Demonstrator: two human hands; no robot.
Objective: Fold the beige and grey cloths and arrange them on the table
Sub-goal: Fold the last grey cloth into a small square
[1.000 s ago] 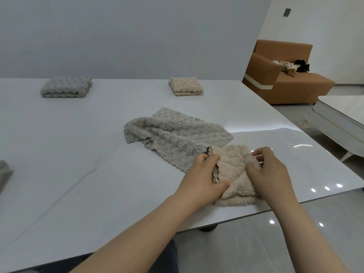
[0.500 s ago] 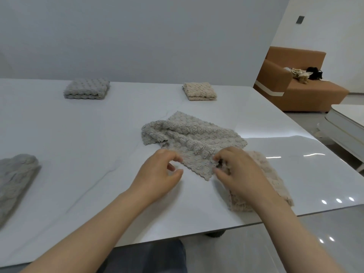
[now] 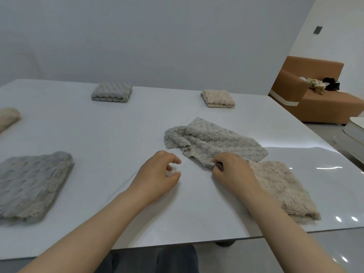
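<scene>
Across the glossy white surface (image 3: pixel 98 134), thick, nubbly squares already lie folded: the far grey cloth (image 3: pixel 111 92), far beige cloth (image 3: pixel 218 98), near grey cloth (image 3: pixel 29 184) and right beige cloth (image 3: pixel 279 190). Only the rumpled grey cloth (image 3: pixel 212 142) at centre seems left to fold. The right hand (image 3: pixel 232 174) has a pinching grip on its scalloped near edge. The left hand (image 3: pixel 157 178) hovers beside it, grip released and holding nothing.

A person's right grip (image 3: pixel 230 172) pinches the near edge of a rumpled grey cloth (image 3: pixel 212 140) on a white surface (image 3: pixel 118 134). The left grip (image 3: pixel 157 174) hovers loosely curled, holding nothing. A folded beige cloth (image 3: pixel 281 190) lies just beside the right wrist.
</scene>
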